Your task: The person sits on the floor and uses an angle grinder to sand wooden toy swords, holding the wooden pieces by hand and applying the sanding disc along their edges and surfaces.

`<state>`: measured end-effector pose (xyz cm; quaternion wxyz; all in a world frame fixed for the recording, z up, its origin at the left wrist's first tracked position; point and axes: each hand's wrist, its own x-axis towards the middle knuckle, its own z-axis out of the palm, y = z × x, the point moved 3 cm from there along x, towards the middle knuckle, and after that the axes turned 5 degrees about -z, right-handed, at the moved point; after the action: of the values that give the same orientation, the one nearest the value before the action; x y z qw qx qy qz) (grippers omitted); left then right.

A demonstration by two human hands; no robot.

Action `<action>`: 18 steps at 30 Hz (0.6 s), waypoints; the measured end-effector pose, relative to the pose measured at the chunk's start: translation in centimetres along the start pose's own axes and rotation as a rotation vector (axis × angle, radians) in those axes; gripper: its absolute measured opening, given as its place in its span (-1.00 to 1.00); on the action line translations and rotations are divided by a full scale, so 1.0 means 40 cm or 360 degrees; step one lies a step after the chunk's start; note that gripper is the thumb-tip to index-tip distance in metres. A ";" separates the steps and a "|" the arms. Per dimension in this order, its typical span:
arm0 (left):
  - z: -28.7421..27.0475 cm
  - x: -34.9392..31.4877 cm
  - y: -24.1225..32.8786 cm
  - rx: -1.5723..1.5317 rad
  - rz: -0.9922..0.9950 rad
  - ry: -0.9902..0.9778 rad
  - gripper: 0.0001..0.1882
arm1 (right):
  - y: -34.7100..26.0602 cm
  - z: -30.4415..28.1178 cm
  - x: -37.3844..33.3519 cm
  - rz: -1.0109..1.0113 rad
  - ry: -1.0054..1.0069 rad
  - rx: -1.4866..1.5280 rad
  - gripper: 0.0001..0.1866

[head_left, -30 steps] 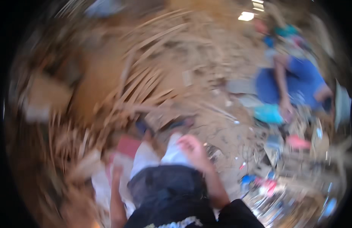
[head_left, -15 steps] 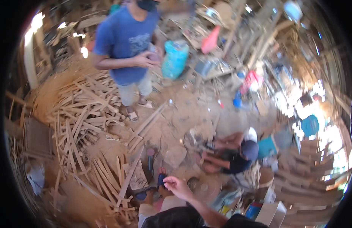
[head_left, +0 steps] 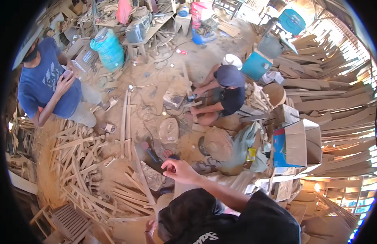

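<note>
A worker's right hand [head_left: 181, 171] hangs with fingers [head_left: 169, 163] loosely curled, gripping nothing, just above a red-and-black power tool [head_left: 152, 153] on the sawdust floor [head_left: 156, 81]; the left hand [head_left: 149, 226] hangs low, its grip unclear. A firm, centred hold looks wisest.

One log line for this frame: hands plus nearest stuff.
right hand: raised, empty, fingers curled | left hand: low, contents unclear | below: dark power tool on sawdust floor | left: pale wooden slat pile
</note>
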<state>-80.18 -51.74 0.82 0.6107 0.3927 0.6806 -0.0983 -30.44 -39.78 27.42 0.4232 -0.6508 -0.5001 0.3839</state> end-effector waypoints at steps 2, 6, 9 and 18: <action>0.006 -0.008 -0.070 0.0253 -0.0039 -0.0100 -0.86 | 0.009 -0.034 -0.053 0.0186 0.0009 -0.0073 -0.76; -0.073 0.029 -0.165 0.0717 -0.0107 -0.0173 -0.85 | 0.039 -0.008 -0.164 0.0287 0.0252 0.0052 -0.80; -0.148 0.134 -0.103 0.0397 0.0108 0.0042 -0.84 | 0.061 0.045 -0.197 0.0354 0.0221 0.0179 -0.78; -0.112 0.133 0.041 -0.0642 0.0592 0.0272 -0.73 | 0.058 0.233 -0.153 0.0278 -0.0302 -0.0174 -0.79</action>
<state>-82.21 -45.69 -2.41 0.6243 0.3884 0.6517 0.1863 -39.54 -44.53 22.49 0.3029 -0.6746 -0.4994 0.4514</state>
